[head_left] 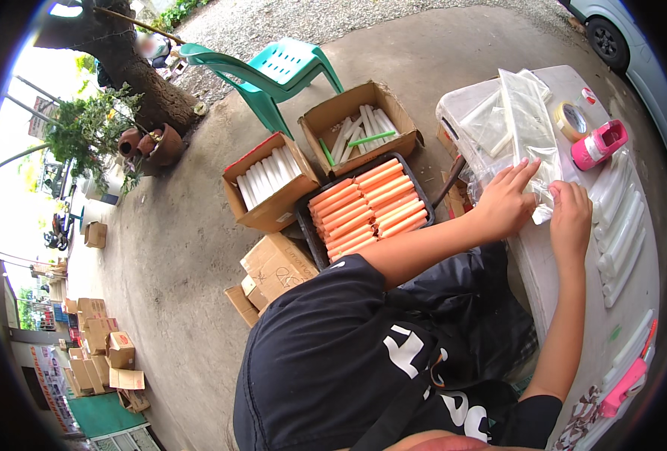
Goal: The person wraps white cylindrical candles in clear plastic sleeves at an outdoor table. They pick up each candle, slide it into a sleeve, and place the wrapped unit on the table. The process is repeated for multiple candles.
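Observation:
My left hand (508, 194) lies with its fingers stretched out over a clear plastic bag (525, 120) on the white table (540, 259). Close by, my right hand (572, 214) is closed, thumb and fingers pinching the crumpled near end of the plastic. More clear plastic sheets lie under and beside the bag. Beyond my right hand are a pink tape dispenser (600, 145) and a roll of tape (571, 120). Along the table's right side rest several white candles in clear wrapping (621, 237).
Left of the table, a black crate (303, 218) holds orange candles (378, 199). Cardboard boxes of white candles (269, 177) stand beside it, one with green sticks too. A green plastic chair (273, 71) is behind them. Another pink dispenser (624, 387) lies at the near right.

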Demonstrator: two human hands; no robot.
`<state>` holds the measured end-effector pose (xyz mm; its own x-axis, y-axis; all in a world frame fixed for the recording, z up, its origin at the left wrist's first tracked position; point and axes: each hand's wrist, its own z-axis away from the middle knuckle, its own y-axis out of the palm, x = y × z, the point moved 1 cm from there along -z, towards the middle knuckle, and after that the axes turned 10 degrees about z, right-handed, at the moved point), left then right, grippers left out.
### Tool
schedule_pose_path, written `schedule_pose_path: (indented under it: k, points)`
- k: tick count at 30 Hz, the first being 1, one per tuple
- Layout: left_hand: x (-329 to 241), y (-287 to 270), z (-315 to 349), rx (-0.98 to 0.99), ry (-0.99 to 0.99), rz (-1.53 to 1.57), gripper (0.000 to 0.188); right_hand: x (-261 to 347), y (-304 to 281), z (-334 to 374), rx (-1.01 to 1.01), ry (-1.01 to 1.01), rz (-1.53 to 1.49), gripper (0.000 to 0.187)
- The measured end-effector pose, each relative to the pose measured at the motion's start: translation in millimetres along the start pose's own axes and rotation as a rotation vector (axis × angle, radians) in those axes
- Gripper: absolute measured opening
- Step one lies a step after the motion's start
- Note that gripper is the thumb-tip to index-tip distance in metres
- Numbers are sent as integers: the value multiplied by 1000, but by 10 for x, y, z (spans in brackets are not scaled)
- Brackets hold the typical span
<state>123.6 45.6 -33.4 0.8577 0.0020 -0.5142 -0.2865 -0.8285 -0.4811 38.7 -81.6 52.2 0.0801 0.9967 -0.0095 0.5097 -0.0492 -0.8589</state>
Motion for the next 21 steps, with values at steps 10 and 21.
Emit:
schedule_pose_path:
  k: [10,21]
  points:
    - [-85,7,29,-31,-9,-10,10,53,-73,160,-62,5,26,5]
    - [-24,4,61,6,50,-71,10,13,-934,819,-170,197,-50,11]
